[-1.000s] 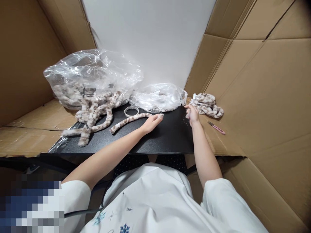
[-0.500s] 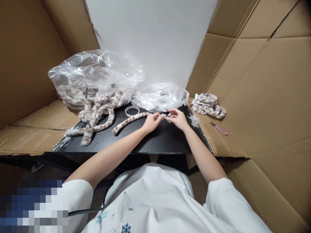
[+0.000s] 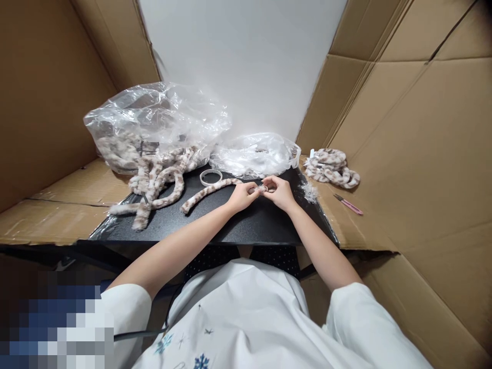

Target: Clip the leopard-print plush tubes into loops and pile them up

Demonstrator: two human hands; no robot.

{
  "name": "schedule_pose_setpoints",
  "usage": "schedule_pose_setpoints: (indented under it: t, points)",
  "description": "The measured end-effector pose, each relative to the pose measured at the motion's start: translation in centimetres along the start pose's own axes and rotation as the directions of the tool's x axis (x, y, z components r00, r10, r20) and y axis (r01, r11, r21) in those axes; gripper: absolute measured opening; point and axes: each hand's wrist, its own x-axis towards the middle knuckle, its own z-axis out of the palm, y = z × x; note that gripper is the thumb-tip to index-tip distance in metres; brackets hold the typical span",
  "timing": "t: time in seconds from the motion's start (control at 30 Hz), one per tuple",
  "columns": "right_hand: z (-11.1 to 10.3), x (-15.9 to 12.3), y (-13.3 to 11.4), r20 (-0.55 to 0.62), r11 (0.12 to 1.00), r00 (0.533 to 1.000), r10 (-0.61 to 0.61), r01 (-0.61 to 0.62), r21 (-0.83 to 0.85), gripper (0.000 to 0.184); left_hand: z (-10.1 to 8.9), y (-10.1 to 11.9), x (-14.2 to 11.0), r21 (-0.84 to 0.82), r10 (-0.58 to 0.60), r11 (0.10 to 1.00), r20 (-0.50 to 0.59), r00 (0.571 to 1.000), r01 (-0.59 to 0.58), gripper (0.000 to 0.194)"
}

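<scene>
A spotted brown-and-white furry strip (image 3: 205, 195) lies across the black tabletop, its far end raised between my hands. My left hand (image 3: 245, 197) is closed around it close to that end. Fingertips of my right hand (image 3: 280, 193) pinch at the tip, meeting the left fingers; a small ring-like thing shows there, too small to name. Just behind the strip sits a thin roll of clear tape (image 3: 202, 179). A clear bag of white pieces (image 3: 253, 156) lies beyond my hands.
More furry strips (image 3: 175, 192) spill from a large clear plastic bag (image 3: 154, 110) on the left. To the right are a coiled bundle of furry strips (image 3: 330, 166), pink-handled thread snips (image 3: 349, 205) and loose fluff (image 3: 308, 192). Cardboard walls (image 3: 415, 154) flank the table.
My right hand has come in from the right edge of the table to the strip's end and now works against my left hand. The left hand keeps its hold on the strip.
</scene>
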Motion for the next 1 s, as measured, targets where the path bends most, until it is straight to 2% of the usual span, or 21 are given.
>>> schedule_pose_setpoints:
  t: [0.13, 0.27, 0.47, 0.7, 1.0]
  points:
    - [0.2, -0.2, -0.1, 0.004, 0.997, 1.000, 0.003, -0.003, 0.073, 0.030, -0.1, 0.0, 0.0, 0.033, -0.019, 0.999, -0.031, 0.999, 0.020, 0.027]
    - [0.4, 0.1, 0.4, 0.002, 0.986, 1.000, 0.016, -0.016, 0.165, 0.023, -0.2, 0.1, 0.1, 0.041, -0.041, 0.998, -0.062, 0.997, 0.044, 0.026]
    - [0.4, 0.4, 1.0, 0.022, 0.973, 0.998, 0.060, -0.064, 0.221, 0.032, -0.4, -0.2, 0.1, -0.056, -0.020, 0.998, 0.015, 1.000, 0.021, 0.035]
    - [0.8, -0.1, 0.3, -0.026, 0.992, 1.000, -0.001, 0.005, 0.126, 0.025, -0.3, -0.5, 0.3, -0.229, -0.017, 0.972, 0.116, 0.993, 0.043, 0.039]
    - [0.8, -0.1, 0.7, 0.071, 0.981, 0.996, 0.052, -0.064, 0.185, 0.034, -0.5, -0.2, 0.3, -0.166, -0.044, 0.984, 0.086, 0.995, 0.058, 0.035]
